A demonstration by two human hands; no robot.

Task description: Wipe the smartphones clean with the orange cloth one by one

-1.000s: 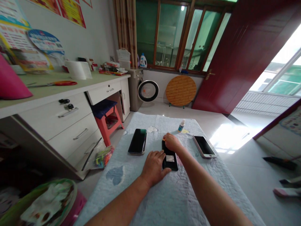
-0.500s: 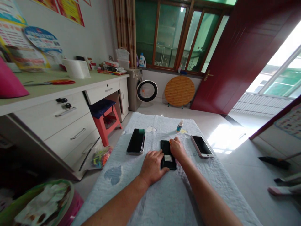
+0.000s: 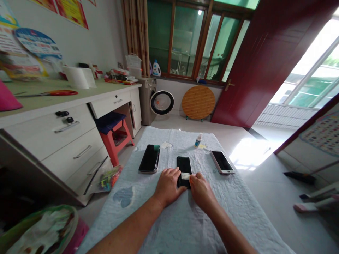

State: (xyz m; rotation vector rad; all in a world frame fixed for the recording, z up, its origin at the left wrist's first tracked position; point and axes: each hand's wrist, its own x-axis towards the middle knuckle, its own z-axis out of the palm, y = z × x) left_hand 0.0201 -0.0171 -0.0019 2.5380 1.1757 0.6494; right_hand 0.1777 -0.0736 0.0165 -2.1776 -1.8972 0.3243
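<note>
A black phone (image 3: 183, 163) with a white label on its upward face lies flat on the cloth in front of me. My left hand (image 3: 168, 186) grips its left side, fingertips on the left edge and thumb at the near edge. At the right edge, level with the label, my right hand (image 3: 201, 188) pinches a small orange piece (image 3: 191, 180); the fingers mostly hide it, so its kind is unclear. Left of the hands rests a dark phone (image 3: 149, 158). A white-framed phone (image 3: 222, 162) is on the right, and a small spray bottle (image 3: 197, 141) stands beyond.
A pale blue cloth (image 3: 169, 233) covers the table. On the left are a desk (image 3: 34, 137) with drawers, a red stool (image 3: 113, 141) and a waste bin (image 3: 79, 225). A washing machine (image 3: 147, 102) with its door open and a round wooden tabletop (image 3: 198, 102) stand at the back.
My right hand has slid down the phone's right edge, from near the top corner to beside the label, with the orange piece. My left hand keeps its hold. The view has shifted slightly.
</note>
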